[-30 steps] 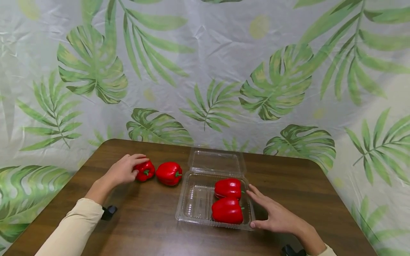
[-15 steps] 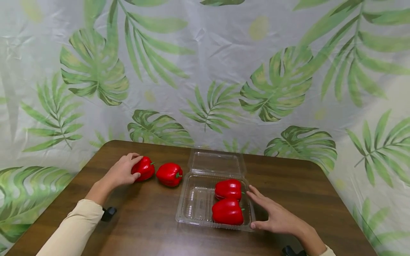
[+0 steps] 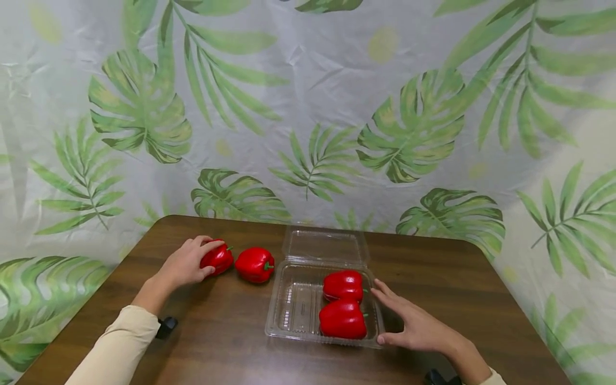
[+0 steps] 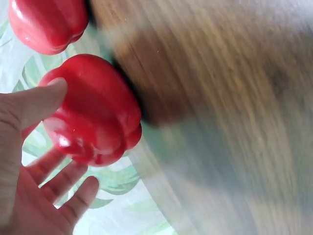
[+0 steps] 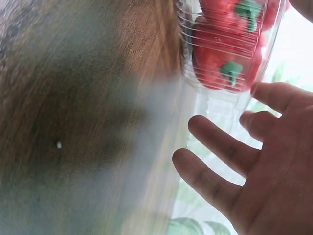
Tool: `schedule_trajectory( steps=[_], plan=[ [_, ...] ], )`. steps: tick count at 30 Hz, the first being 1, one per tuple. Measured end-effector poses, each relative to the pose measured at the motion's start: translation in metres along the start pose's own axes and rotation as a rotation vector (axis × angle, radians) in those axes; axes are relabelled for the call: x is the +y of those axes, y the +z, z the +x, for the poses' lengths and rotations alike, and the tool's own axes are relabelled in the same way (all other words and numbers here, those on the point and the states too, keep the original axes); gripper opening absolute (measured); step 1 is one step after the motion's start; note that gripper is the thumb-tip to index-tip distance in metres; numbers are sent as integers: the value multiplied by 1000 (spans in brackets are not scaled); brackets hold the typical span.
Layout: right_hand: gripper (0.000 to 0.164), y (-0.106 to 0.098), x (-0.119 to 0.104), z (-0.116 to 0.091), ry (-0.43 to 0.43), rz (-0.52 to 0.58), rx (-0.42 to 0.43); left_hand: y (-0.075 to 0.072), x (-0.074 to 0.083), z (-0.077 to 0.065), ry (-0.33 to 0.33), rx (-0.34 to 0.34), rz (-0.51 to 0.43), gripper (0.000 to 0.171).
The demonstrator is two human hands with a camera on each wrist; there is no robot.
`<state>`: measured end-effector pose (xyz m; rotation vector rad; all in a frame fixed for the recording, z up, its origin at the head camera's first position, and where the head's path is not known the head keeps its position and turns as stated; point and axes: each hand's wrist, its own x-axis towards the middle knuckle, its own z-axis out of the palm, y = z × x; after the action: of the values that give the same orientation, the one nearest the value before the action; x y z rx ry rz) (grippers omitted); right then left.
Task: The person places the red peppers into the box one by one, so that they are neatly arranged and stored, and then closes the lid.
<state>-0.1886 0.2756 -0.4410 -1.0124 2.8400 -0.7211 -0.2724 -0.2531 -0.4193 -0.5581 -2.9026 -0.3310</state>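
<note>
Leafy sheet (image 3: 298, 107) is hanging behind; brown counter (image 3: 216, 342) is carrying the rest. Clear box (image 3: 294, 302) is sitting open, lid (image 3: 327, 246) facing away. Right grip (image 3: 418, 323) is resting unclenched, fingers apart, at the box's right edge. Left grip (image 3: 185, 262) is grasping a pepper (image 3: 218, 260), thumb and fingers around it, left of the box. Second pepper (image 3: 254, 265) is lying just beside; two more peppers (image 3: 343, 319) are filling the box's right half.
</note>
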Motion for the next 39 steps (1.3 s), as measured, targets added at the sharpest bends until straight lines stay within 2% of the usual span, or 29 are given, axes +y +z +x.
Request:
schedule_trajectory(
  steps=[5, 12, 30, 39],
  plan=[
    [89, 0, -2, 0, -1, 7, -6, 8, -2, 1, -6, 29, -31, 59],
    [89, 0, -3, -1, -5, -29, 18, 7, -1, 0, 28, 36, -22, 55],
    [87, 0, -3, -2, -14, -49, 31, 10, 3, 0, -39, 21, -118, 54],
    [88, 1, -3, -2, -9, -51, 30, 12, -3, -1, -9, 38, -124, 54]
  ],
)
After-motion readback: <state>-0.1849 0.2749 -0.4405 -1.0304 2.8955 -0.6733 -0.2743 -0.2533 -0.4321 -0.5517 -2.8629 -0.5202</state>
